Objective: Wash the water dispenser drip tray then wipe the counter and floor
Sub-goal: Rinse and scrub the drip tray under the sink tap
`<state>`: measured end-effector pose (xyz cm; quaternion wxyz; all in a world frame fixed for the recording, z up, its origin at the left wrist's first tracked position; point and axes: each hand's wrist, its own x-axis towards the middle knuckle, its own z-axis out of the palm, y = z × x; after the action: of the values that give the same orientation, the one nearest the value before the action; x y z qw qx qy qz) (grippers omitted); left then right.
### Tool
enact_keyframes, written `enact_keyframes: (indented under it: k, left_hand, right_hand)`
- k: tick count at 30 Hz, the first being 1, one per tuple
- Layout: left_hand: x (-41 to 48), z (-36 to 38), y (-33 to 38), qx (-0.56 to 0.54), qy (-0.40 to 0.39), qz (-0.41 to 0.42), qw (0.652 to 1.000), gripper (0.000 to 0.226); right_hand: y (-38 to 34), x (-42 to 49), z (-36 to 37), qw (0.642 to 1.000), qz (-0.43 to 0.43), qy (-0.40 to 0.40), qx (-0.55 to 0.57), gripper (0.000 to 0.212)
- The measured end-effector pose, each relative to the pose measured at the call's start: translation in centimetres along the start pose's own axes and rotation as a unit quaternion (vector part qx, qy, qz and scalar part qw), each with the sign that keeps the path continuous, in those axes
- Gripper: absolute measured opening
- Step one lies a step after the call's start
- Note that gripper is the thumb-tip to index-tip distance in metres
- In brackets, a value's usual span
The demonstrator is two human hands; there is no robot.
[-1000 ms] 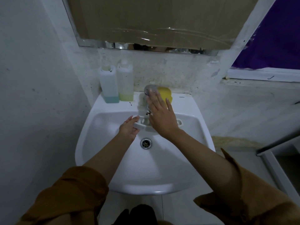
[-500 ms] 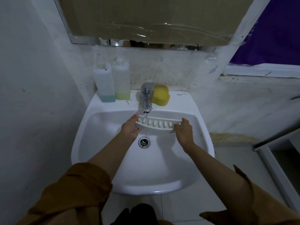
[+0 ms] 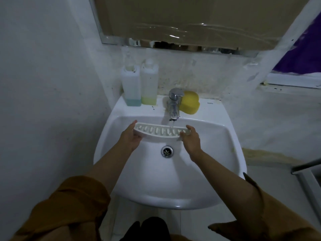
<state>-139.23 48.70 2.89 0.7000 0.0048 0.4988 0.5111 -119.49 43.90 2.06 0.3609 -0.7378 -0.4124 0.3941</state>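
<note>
A white slotted drip tray is held level over the white sink, below the chrome tap. Water runs from the tap onto the tray's right part. My left hand grips the tray's left end, thumb on its top edge. My right hand grips the right end. The drain lies just below the tray.
A yellow sponge sits on the sink ledge right of the tap. Two plastic bottles stand at the left: one with blue liquid, one with yellow-green liquid. A wall is close on the left. A covered mirror hangs above.
My right hand left the tap handle and took the tray's right end. Water now runs onto the tray, which has shifted slightly left under the stream.
</note>
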Motion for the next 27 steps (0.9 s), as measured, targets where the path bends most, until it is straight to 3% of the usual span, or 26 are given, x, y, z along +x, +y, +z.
enact_keyframes:
  k: [4, 7, 12, 18, 27]
  left_hand:
    - [0.1, -1.9, 1.2, -0.018, 0.023, 0.019, 0.999, 0.033]
    - [0.3, -1.7, 0.8, -0.008, 0.014, 0.028, 0.999, 0.020]
    - [0.8, 0.5, -1.2, 0.087, -0.022, 0.029, 0.996, 0.048]
    - [0.5, 2.4, -2.3, 0.126, -0.031, 0.006, 0.992, 0.044]
    - [1.2, 1.5, -0.9, 0.069, -0.005, 0.050, 0.996, 0.039]
  right_hand:
    - [-0.2, 0.2, 1.5, 0.997, 0.017, -0.024, 0.067, 0.039]
    - [0.2, 0.4, 1.1, 0.992, 0.047, -0.020, 0.120, 0.035]
    - [0.9, 1.0, -1.6, 0.971, 0.113, 0.010, 0.212, 0.031]
    - [1.7, 1.4, -3.8, 0.968, 0.117, 0.027, 0.220, 0.018]
    - [1.0, 1.4, -1.8, 0.976, 0.130, -0.028, 0.170, 0.014]
